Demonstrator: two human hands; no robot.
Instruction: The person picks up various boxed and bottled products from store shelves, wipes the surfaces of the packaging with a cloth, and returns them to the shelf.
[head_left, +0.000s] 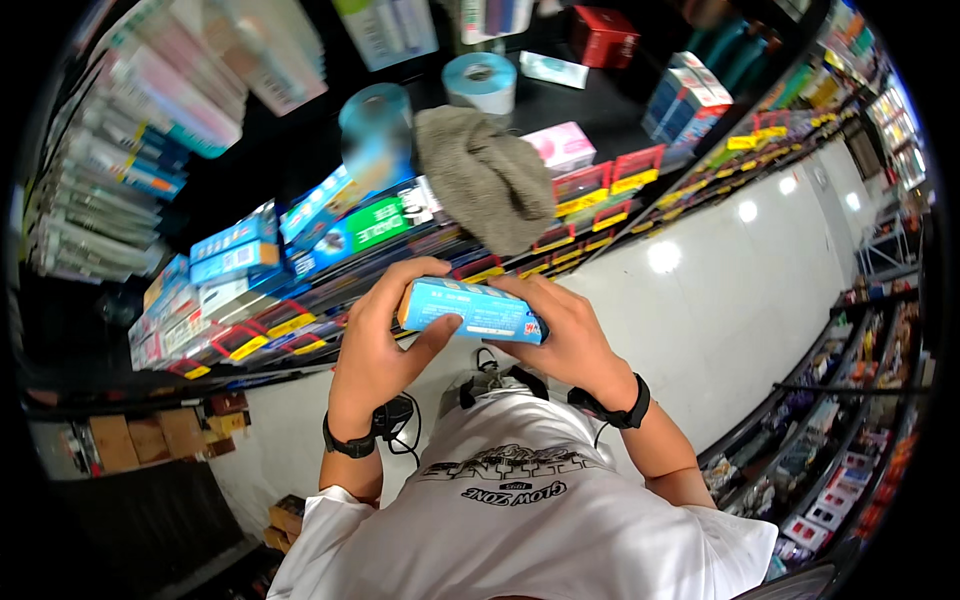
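Note:
A light-blue carton (472, 315) bearing print is held between both hands in front of my chest, below the shelf's front edge. My left hand (382, 337) grips its left end, the thumb lying on the printed face. At the other end, the fingers of my right hand (570, 334) wrap round the dark blue corner. Just beyond the hands, a crumpled grey-brown cloth (487, 176) hangs over the shelf edge. Green-and-blue Darlie toothpaste cartons (367, 229) lie left of the cloth, and a pink box (561, 148) sits to its right.
Rolls of blue-topped labels (480, 79), a red box (604, 36) and blue-white boxes (686, 101) stand on the black shelf. Hanging toothbrush packs (105, 165) fill the left side. Yellow price tags (291, 324) line the shelf front. Brown cartons (154, 437) sit at lower left, other stocked shelves (810, 450) at right.

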